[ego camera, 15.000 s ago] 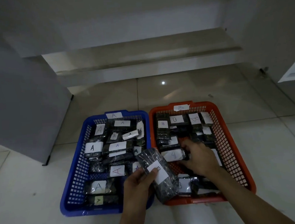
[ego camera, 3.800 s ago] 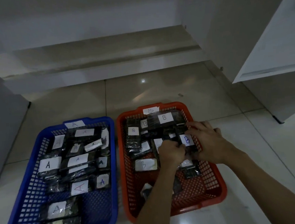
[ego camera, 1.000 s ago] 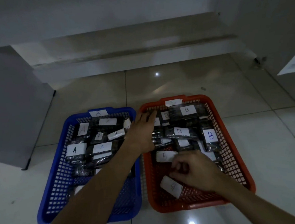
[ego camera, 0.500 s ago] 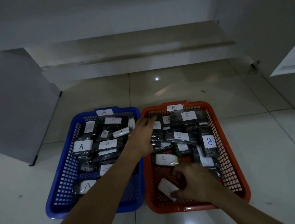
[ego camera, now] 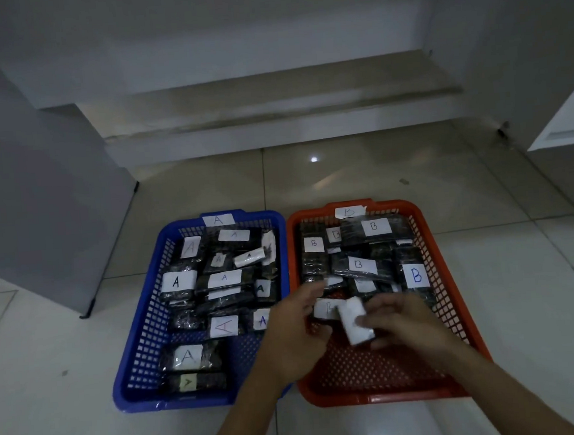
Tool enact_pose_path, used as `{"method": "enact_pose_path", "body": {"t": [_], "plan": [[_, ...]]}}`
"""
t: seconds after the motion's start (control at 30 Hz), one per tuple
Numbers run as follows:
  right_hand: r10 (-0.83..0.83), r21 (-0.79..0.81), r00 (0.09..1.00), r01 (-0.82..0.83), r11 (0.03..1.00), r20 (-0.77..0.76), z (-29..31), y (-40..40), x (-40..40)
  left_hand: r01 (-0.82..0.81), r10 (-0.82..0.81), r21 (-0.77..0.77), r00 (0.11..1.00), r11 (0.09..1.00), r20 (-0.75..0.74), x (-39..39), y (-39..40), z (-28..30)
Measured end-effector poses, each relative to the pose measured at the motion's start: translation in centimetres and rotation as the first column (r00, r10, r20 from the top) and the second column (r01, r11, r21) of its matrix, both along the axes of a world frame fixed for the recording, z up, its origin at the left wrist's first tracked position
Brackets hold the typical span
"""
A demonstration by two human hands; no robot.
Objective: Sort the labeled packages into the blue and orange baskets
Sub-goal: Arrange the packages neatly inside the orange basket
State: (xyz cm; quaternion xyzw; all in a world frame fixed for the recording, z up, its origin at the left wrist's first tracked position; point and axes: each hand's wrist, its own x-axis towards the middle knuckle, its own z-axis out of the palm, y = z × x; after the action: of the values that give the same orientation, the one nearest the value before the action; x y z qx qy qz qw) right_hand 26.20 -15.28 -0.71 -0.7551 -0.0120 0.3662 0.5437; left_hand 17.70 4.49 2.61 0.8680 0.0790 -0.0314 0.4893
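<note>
Holding a white-labeled package [ego camera: 355, 321] above the orange basket [ego camera: 457, 310], the right hand [ego camera: 403, 321] has its grip curled around it; the left hand [ego camera: 296, 330] touches its near end, fingers relaxed.

two baskets [ego camera: 283, 252], perhaps twenty-odd packages [ego camera: 374, 227]

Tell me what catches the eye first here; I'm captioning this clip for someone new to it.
Two baskets sit side by side on the pale floor: a blue basket packed with dark packages marked A, and an orange basket holding those marked B. Over the orange basket's near half, the right hand grips a white-labelled package, with the left hand close beside it.
</note>
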Motion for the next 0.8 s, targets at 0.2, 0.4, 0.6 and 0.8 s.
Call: {"method": "enact_pose_path", "body": {"t": [0.2,0.4,0.6,0.8], "plan": [[-0.326,0.046,0.945,0.325,0.945,0.021,0.6,-2.7,0.3,0.083,-0.064,0.414,0.996,0.907,-0.060,2.5,-3.7,-3.2],[-0.265,0.044,0.962,0.262,0.964,0.070,-1.0,-3.6,-0.9,0.209,-0.138,0.728,0.978,0.653,-0.157,4.5,-4.5,-4.4],[-0.215,0.099,0.975,0.208,0.973,0.058,-1.2,-3.6,-0.6,0.172,-0.068,0.653,0.981,0.738,-0.181,2.8,-5.4,-4.2],[-0.191,0.107,0.979,0.182,0.977,0.073,-1.5,-3.6,-0.9,-0.050,0.199,0.543,0.955,0.838,-0.220,1.5,-6.7,-3.2]]}}
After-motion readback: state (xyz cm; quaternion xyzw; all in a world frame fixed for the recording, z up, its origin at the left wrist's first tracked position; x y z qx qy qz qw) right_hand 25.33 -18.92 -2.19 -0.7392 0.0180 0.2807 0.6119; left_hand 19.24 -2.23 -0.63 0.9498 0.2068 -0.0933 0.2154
